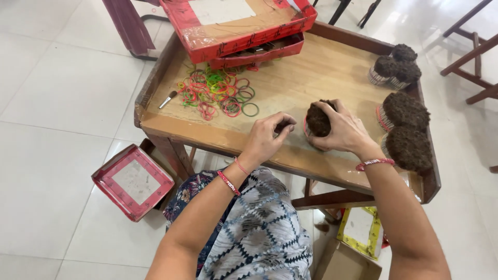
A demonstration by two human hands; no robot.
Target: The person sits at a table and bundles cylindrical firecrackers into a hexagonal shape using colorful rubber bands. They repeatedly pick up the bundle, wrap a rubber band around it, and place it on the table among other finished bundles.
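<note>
Grip, right hand (340, 129): fingers curled over and around a dark brown fibrous bundle (318, 120), closed on it from the top and far side; the bundle rests on the wooden tray-table (311, 78), near its front edge.
Grip, left hand (270, 136): fingers pinched together just beside the bundle's left face, touching or nearly touching it; whether anything thin is caught between the fingertips cannot be told.
Bundle: rounded, coarse top; a reddish band shows at its lower left rim, partly hidden by the hands.
Finished-looking bundles: two large ones (407, 127) at the right edge of the table, a cluster of smaller ones (397, 67) at the far right corner, each with a pale ribbed base.
Rubber bands (220, 92): loose heap of red, green and yellow, centre-left of the table, well apart from the hands.
Small brush (168, 99): lying left of the bands.
Red cardboard boxes (238, 26): stacked at the far edge of the table; another red lid (132, 181) on the floor to the left.
Handling, my judgement: hold the right hand firm and low so the fibres stay packed, and let the left hand work at the rim only. A loose clasp would likely let the bundle splay.
Wrists: red bangles on both.
</note>
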